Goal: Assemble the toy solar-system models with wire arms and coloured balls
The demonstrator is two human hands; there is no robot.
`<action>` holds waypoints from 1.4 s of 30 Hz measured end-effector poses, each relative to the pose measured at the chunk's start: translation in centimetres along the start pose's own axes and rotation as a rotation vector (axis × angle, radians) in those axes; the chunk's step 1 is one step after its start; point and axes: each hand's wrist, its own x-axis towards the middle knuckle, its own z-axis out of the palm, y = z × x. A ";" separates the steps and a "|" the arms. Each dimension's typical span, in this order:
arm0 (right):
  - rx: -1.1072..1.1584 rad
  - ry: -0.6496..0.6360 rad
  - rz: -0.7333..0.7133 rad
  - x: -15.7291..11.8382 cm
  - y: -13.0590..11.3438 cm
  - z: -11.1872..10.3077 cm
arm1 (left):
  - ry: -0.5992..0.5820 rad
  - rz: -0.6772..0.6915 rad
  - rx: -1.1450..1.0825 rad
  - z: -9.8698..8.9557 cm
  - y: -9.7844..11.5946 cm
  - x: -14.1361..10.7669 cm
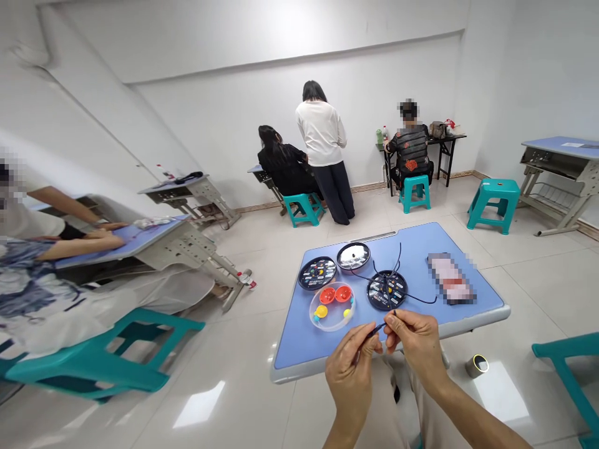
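Observation:
My left hand and my right hand pinch a thin black wire between their fingertips, just past the near edge of the blue table. Further wires rise from a round black circuit disc close to my right hand. To its left lie a second black disc and a shiny mirrored disc. A clear round tray holds red cups and yellow pieces near my left hand. A pixelated flat object lies at the table's right.
A metal tape roll stands on the tiled floor to my right. Teal stools and further desks stand around the room. A co-worker sits at a desk on the left. Other people are at the far wall.

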 end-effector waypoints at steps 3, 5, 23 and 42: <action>-0.014 -0.003 -0.008 0.2 0.1 0.2 | 0.010 0.037 0.041 -0.1 -0.2 0.0; -0.005 -0.015 0.014 0.3 0.2 0.3 | -0.003 0.048 0.048 -0.3 -0.4 0.1; 0.008 -0.101 -0.017 0.5 0.4 0.3 | 0.001 -0.045 0.124 -0.4 -1.1 0.3; -0.294 -0.021 -0.345 1.1 1.0 -0.2 | -0.051 -0.644 -0.391 1.6 -0.6 3.7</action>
